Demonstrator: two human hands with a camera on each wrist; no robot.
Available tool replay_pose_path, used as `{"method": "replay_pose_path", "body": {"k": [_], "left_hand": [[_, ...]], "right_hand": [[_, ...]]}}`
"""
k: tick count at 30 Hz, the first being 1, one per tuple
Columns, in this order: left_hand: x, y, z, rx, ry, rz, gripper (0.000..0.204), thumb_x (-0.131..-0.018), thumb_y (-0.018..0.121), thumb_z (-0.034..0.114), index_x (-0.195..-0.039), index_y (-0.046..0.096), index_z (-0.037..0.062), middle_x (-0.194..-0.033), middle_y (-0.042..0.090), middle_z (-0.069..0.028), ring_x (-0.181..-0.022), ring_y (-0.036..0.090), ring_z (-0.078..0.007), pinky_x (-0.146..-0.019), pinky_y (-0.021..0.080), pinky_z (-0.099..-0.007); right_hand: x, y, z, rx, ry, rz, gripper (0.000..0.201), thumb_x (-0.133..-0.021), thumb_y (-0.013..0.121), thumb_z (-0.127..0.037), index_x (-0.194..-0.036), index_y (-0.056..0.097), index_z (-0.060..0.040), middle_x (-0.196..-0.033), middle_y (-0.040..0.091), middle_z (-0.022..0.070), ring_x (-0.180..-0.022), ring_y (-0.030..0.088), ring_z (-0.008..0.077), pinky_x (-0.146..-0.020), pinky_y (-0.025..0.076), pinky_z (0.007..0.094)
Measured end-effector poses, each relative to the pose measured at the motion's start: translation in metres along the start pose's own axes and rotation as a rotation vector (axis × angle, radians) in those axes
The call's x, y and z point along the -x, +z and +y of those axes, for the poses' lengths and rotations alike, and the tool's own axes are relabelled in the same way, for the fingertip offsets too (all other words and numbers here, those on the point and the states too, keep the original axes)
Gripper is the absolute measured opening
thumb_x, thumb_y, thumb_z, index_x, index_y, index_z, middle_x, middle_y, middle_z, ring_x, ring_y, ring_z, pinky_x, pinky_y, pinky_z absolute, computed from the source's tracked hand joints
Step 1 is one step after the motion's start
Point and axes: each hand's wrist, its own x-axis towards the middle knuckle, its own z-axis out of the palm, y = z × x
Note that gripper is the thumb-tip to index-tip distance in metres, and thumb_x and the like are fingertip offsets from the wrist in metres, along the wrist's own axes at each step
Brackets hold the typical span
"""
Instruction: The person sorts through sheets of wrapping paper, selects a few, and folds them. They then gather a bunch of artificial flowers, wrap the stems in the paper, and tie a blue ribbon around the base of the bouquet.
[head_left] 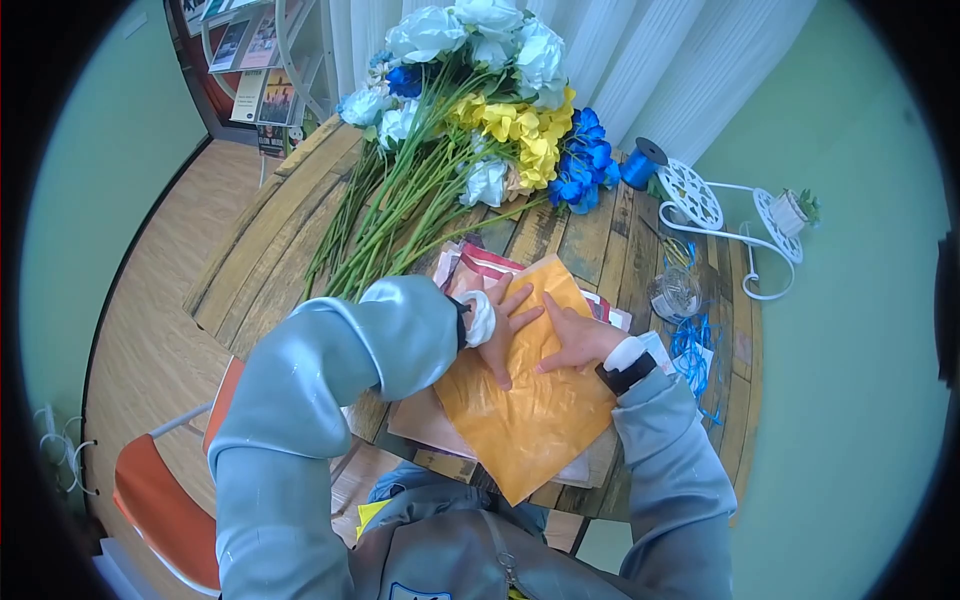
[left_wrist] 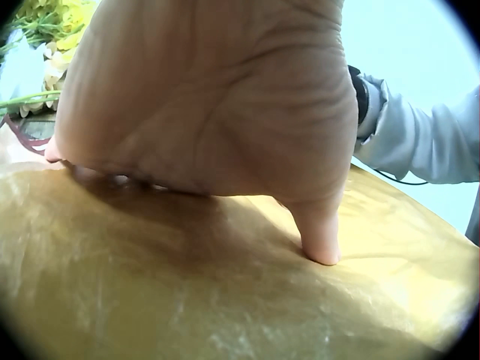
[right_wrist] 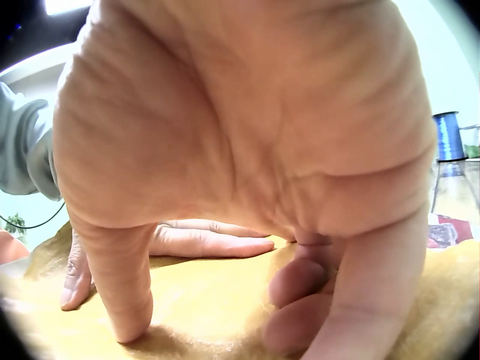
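Note:
An orange-yellow sheet of wrapping paper [head_left: 530, 430], creased and shiny, lies diagonally over other sheets on the wooden table. My left hand [head_left: 500, 335] rests on its upper left part with fingers spread. In the left wrist view the palm [left_wrist: 210, 105] arches above the sheet and the thumb tip presses down on it. Close by on the right, my right hand [head_left: 580, 338] touches the same sheet with its thumb and fingertips. The right wrist view shows its palm [right_wrist: 247, 135] raised, the thumb planted on the paper and the fingers bent down to it.
Beneath lie pink sheets [head_left: 425, 425]. Artificial flowers with long green stems [head_left: 390, 220] cover the back left. A blue ribbon spool [head_left: 640, 165], a white metal plant stand [head_left: 692, 195], a glass jar [head_left: 675, 295] and tangled blue ribbon [head_left: 692, 350] stand or lie right. An orange chair [head_left: 165, 505] is lower left.

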Motion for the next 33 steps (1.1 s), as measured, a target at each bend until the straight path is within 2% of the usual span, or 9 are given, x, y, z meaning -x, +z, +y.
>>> {"method": "replay_pose_path", "body": {"k": [2, 7, 10, 19, 21, 25, 27, 33], "left_hand": [[0.002, -0.004, 0.004, -0.004, -0.026, -0.035, 0.129, -0.049, 0.072, 0.069, -0.147, 0.004, 0.0206, -0.153, -0.004, -0.0140, -0.138, -0.004, -0.0414, -0.104, 0.008, -0.0633], [-0.007, 0.010, 0.011, -0.019, -0.064, 0.054, 0.128, -0.047, 0.074, 0.066, -0.147, 0.008, 0.0201, -0.152, -0.001, -0.0144, -0.138, -0.002, -0.0425, -0.105, 0.010, -0.0632], [-0.030, 0.030, 0.014, -0.097, -0.208, 0.119, 0.124, -0.046, 0.074, 0.067, -0.146, 0.018, 0.0201, -0.151, 0.009, -0.0164, -0.138, 0.004, -0.0418, -0.105, 0.011, -0.0623], [-0.019, 0.034, 0.018, -0.010, -0.105, 0.051, 0.121, -0.047, 0.073, 0.068, -0.145, 0.020, 0.0217, -0.151, 0.011, -0.0163, -0.138, 0.006, -0.0408, -0.105, 0.012, -0.0625], [-0.015, 0.033, 0.017, 0.018, -0.082, 0.037, 0.120, -0.047, 0.073, 0.068, -0.145, 0.020, 0.0221, -0.150, 0.012, -0.0163, -0.138, 0.006, -0.0405, -0.105, 0.012, -0.0625], [-0.003, 0.034, 0.014, 0.075, -0.043, 0.015, 0.119, -0.047, 0.072, 0.068, -0.145, 0.022, 0.0229, -0.150, 0.013, -0.0163, -0.138, 0.007, -0.0400, -0.105, 0.013, -0.0626], [0.003, 0.031, 0.013, 0.099, -0.016, 0.007, 0.118, -0.047, 0.072, 0.068, -0.145, 0.022, 0.0233, -0.150, 0.013, -0.0163, -0.138, 0.008, -0.0398, -0.105, 0.013, -0.0627], [0.012, -0.001, -0.001, 0.148, 0.066, 0.058, 0.116, -0.048, 0.071, 0.069, -0.144, 0.024, 0.0245, -0.150, 0.014, -0.0163, -0.138, 0.009, -0.0391, -0.104, 0.014, -0.0628]], "right_hand": [[0.000, 0.000, -0.001, 0.005, 0.000, 0.000, 0.119, -0.068, 0.074, -0.044, -0.142, -0.008, 0.0007, -0.130, 0.034, 0.0255, -0.079, 0.062, 0.0265, -0.062, 0.054, 0.0302], [-0.009, 0.000, 0.004, 0.026, 0.009, -0.016, 0.122, -0.067, 0.074, -0.044, -0.142, -0.011, 0.0004, -0.128, 0.035, 0.0241, -0.075, 0.063, 0.0265, -0.058, 0.053, 0.0297], [-0.013, -0.001, 0.005, 0.068, 0.011, -0.038, 0.124, -0.067, 0.074, -0.045, -0.141, -0.015, 0.0008, -0.128, 0.035, 0.0247, -0.072, 0.063, 0.0269, -0.059, 0.053, 0.0295], [-0.021, -0.008, -0.003, 0.046, 0.037, -0.128, 0.127, -0.067, 0.076, -0.041, -0.138, -0.021, 0.0010, -0.126, 0.042, 0.0268, -0.066, 0.063, 0.0257, -0.050, 0.052, 0.0303], [-0.022, -0.010, -0.006, 0.016, 0.147, -0.206, 0.122, -0.066, 0.078, -0.036, -0.143, -0.012, -0.0079, -0.125, 0.044, 0.0225, -0.092, 0.059, 0.0261, -0.060, 0.056, 0.0308], [-0.016, -0.007, -0.010, 0.004, 0.109, -0.149, 0.122, -0.067, 0.078, -0.036, -0.143, -0.014, -0.0104, -0.127, 0.042, 0.0223, -0.098, 0.057, 0.0261, -0.061, 0.056, 0.0309], [-0.013, -0.007, -0.014, 0.012, 0.159, -0.113, 0.122, -0.068, 0.077, -0.035, -0.142, -0.016, -0.0103, -0.131, 0.039, 0.0224, -0.101, 0.054, 0.0262, -0.062, 0.056, 0.0308], [-0.009, -0.005, -0.014, 0.019, 0.114, -0.102, 0.125, -0.068, 0.078, -0.037, -0.142, -0.019, -0.0097, -0.137, 0.032, 0.0239, -0.095, 0.057, 0.0277, -0.063, 0.055, 0.0302]]}}
